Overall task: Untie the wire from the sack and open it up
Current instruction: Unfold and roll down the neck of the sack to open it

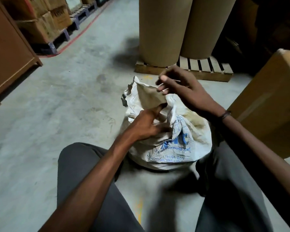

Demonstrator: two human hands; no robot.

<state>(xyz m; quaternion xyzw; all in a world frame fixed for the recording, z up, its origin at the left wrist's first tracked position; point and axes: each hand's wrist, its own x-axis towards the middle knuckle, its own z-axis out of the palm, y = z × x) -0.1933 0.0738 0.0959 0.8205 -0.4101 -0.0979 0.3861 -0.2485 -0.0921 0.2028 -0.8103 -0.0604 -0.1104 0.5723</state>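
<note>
A white woven sack [167, 148] with blue print stands on the concrete floor between my knees. Its top is loose, and a flap of the mouth [149, 96] stands up. My left hand [146, 124] presses on the sack's gathered neck, with the index finger stretched up against the flap. My right hand [179, 84] hovers above the mouth, its fingertips pinched near the flap's upper edge. A thin pale strand, perhaps the wire [172, 79], shows at those fingertips; motion blur makes it unclear. I cannot see any wire around the neck.
Two big brown paper rolls [162, 30] stand on a wooden pallet [208, 71] just behind the sack. A large cardboard box [268, 104] is close at the right. A brown cabinet [8, 52] and stacked cartons on pallets [45, 25] line the left.
</note>
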